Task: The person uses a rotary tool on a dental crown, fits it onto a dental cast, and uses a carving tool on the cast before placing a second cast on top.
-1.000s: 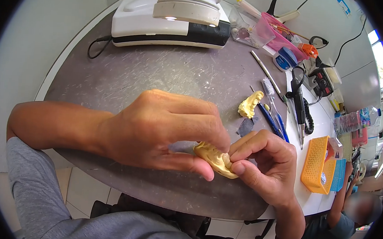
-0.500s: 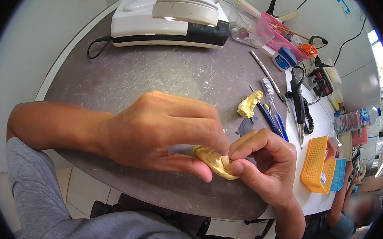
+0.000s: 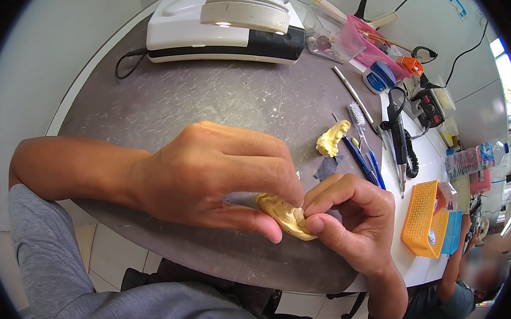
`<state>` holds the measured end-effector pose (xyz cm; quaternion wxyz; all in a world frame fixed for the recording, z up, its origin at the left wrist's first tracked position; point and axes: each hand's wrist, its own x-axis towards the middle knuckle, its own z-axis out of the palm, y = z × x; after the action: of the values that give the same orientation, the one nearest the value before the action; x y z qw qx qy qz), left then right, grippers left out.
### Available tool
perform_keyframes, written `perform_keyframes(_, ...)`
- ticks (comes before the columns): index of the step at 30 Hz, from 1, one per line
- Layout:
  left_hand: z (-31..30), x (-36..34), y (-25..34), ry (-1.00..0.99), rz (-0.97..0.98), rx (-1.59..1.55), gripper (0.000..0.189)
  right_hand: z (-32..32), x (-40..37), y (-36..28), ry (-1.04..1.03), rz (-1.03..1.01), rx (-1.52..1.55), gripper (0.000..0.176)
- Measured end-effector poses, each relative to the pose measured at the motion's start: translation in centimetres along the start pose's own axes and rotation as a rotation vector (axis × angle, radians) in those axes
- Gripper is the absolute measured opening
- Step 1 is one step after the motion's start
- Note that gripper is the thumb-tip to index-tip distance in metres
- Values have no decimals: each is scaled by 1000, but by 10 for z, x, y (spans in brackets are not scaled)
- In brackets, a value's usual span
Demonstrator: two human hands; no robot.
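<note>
A yellow plaster dental cast (image 3: 284,215) is between my two hands above the near part of the grey bench. My left hand (image 3: 225,178) reaches in from the left, its thumb along the cast's near side and its fingers arched over the far side. At the cast's right end, my right hand (image 3: 354,218) pinches with thumb and index finger. Whether a small piece sits in that pinch is hidden. Beyond my right hand lies a second yellow cast (image 3: 331,139), beside a dark grey scrap (image 3: 327,168).
A toothbrush (image 3: 357,116), blue-handled tools (image 3: 361,160) and a black handpiece (image 3: 398,139) lie to the right. Near them stand an orange basket (image 3: 420,222) and a blue-lidded jar (image 3: 379,77). A white machine (image 3: 216,40) is at the back. Another person (image 3: 442,311) sits at right.
Both hands keep nearly the same hold on the cast. The other person's head at the right has shifted slightly.
</note>
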<state>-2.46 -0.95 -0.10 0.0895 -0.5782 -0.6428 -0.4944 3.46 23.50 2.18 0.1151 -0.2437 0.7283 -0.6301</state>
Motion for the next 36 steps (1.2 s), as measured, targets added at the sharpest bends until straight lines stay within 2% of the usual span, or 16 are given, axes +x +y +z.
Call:
perform_keyframes(7,1,0,0,16,2,8,39,-3,3,3,-43,-54,-46,11)
perform_keyframes(10,2,0,-1,20,11,47,41,-11,2,1,358,-98,-17,11)
perform_keyframes(12,3,-2,-1,15,25,76,41,-25,4,-7,616,-141,-185,12)
perform_keyframes(14,4,-3,-1,7,64,122,41,-51,1,-10,702,-176,-406,15)
perform_keyframes(15,5,-3,-1,8,72,115,41,-57,0,-16,729,-126,-526,14)
perform_keyframes(16,5,-3,-1,-3,59,138,41,-62,0,-17,736,-123,-533,14)
perform_keyframes(18,3,-1,2,-18,53,159,41,-69,0,-17,753,-31,-732,10)
perform_keyframes(19,1,-1,4,-28,13,186,42,-71,1,-13,750,-47,-929,7)
perform_keyframes(20,0,-1,6,-39,-28,212,42,-72,1,-11,754,-45,-931,7)
perform_keyframes(22,-2,-2,8,-27,-85,182,43,-72,2,-8,647,45,-1095,9)
perform_keyframes(24,-3,-4,9,-8,-145,156,43,-77,7,2,656,22,-1120,9)
perform_keyframes(28,-5,-1,7,5,-193,123,43,-92,29,20,531,-90,-1165,12)
perform_keyframes(30,-6,-2,8,10,-217,126,43,-94,43,25,417,-84,-1283,14)
perform_keyframes(31,-6,-2,7,6,-215,111,42,-96,49,25,380,-14,-1284,16)
perform_keyframes(36,-5,-3,6,20,-204,82,39,-102,66,24,361,63,-1338,22)
